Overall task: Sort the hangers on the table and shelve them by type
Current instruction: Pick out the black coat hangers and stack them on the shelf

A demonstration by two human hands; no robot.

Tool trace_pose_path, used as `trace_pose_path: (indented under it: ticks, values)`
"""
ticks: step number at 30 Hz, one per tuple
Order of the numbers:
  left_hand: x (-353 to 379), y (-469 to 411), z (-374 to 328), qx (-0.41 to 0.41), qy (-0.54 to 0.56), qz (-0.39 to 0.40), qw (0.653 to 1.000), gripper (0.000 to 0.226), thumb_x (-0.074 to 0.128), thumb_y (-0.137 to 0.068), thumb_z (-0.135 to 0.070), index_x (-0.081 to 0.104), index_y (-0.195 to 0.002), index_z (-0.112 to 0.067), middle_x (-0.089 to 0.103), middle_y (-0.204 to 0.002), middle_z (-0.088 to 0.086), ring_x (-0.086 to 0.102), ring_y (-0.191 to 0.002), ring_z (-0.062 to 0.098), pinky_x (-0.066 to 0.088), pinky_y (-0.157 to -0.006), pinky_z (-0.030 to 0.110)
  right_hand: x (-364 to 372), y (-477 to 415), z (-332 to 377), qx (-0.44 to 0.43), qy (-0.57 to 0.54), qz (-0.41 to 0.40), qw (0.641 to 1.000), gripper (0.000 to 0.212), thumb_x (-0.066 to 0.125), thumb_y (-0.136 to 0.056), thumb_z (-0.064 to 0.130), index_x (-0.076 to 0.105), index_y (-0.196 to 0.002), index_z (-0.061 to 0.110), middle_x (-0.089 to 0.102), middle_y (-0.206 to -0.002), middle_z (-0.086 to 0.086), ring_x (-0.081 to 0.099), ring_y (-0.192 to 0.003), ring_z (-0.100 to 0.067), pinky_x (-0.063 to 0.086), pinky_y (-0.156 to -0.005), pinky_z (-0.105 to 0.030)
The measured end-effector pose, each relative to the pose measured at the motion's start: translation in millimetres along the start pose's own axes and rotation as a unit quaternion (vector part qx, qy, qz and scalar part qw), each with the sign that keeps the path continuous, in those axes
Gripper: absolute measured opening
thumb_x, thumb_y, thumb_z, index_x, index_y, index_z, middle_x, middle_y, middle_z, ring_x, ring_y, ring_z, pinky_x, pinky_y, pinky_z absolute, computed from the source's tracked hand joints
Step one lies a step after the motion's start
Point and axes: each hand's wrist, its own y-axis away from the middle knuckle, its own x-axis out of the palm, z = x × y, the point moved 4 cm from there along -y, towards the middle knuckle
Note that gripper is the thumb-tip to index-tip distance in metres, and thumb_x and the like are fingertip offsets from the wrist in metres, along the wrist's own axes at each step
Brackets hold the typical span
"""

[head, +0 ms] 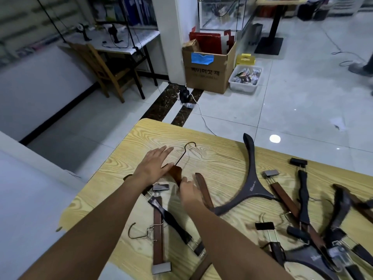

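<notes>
The only writing on the hangers is a small pale mark on the neck of a wide, dark grey, boomerang-shaped hanger [250, 178] at the middle of the table [212, 156]; it is too small to read. On the floor beyond, a cardboard box [205, 75] carries dark printed characters under a strip of blue tape; they are blurred.

The table top is pale yellow with bold wood grain. At its far left lies a brown wooden hanger [177, 174] with a thin black wire hook. The left hand [154, 164] is spread flat over its left arm, fingers straight. The right hand [189, 191] is at its neck, too blurred to tell whether it grips.

Nearer lies a brown clip hanger [157, 229] with grey metal clips. More hangers are heaped at the near right [314, 239].
</notes>
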Motion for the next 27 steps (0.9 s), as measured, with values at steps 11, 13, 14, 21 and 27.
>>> trace_pose_path:
  ticks: [11, 13, 14, 21, 27]
  values:
    - [7.3, -9.1, 4.0, 0.016, -0.013, 0.009, 1.0, 0.058, 0.036, -0.099, -0.044, 0.012, -0.15, -0.031, 0.013, -0.159, -0.002, 0.012, -0.146, 0.018, 0.005, -0.12, 0.034, 27.8, 2.8, -10.5, -0.008, 0.06, 0.071, 0.996, 0.037, 0.048, -0.093, 0.0, 0.049, -0.13, 0.004, 0.051, -0.132, -0.016, 0.052, -0.122, -0.033, 0.045, -0.095, -0.038]
    - [8.5, -13.2, -4.5, 0.025, -0.019, 0.013, 0.999, 0.058, 0.036, -0.099, -0.044, 0.012, -0.151, -0.031, 0.013, -0.159, -0.001, 0.012, -0.146, 0.018, 0.005, -0.12, 0.034, 16.6, 2.4, -11.1, -0.021, 0.052, 0.064, 0.996, 0.034, 0.047, -0.093, 0.002, 0.053, -0.126, 0.005, 0.053, -0.131, -0.017, 0.054, -0.12, -0.033, 0.046, -0.093, -0.038]
    - [8.8, -15.6, -11.1, 0.03, -0.02, 0.016, 0.999, 0.058, 0.036, -0.099, -0.043, 0.012, -0.151, -0.03, 0.012, -0.159, -0.002, 0.011, -0.146, 0.017, 0.004, -0.12, 0.034, 8.4, 2.5, -11.7, -0.028, 0.043, 0.053, 0.997, 0.033, 0.046, -0.094, 0.004, 0.053, -0.126, 0.005, 0.052, -0.133, -0.016, 0.054, -0.12, -0.032, 0.046, -0.094, -0.038]
    - [13.8, -41.2, -77.8, 0.104, -0.038, 0.007, 0.994, 0.056, 0.038, -0.099, -0.04, 0.017, -0.15, -0.029, 0.018, -0.158, -0.002, 0.018, -0.145, 0.015, 0.003, -0.119, 0.031, -78.2, -1.9, -64.9, -0.049, 0.075, -0.1, 0.991, 0.035, 0.045, -0.094, 0.016, 0.05, -0.129, 0.011, 0.054, -0.125, -0.013, 0.054, -0.112, -0.033, 0.042, -0.09, -0.038]
    - [30.1, -72.0, -158.6, 0.185, -0.056, 0.005, 0.981, 0.055, 0.042, -0.098, -0.036, 0.023, -0.149, -0.026, 0.028, -0.155, -0.001, 0.026, -0.142, 0.017, 0.013, -0.118, 0.03, -143.8, 8.6, -141.9, 0.027, 0.13, -0.166, 0.977, 0.042, 0.045, -0.093, 0.021, 0.045, -0.134, 0.013, 0.049, -0.134, -0.012, 0.045, -0.124, -0.031, 0.031, -0.103, -0.041]
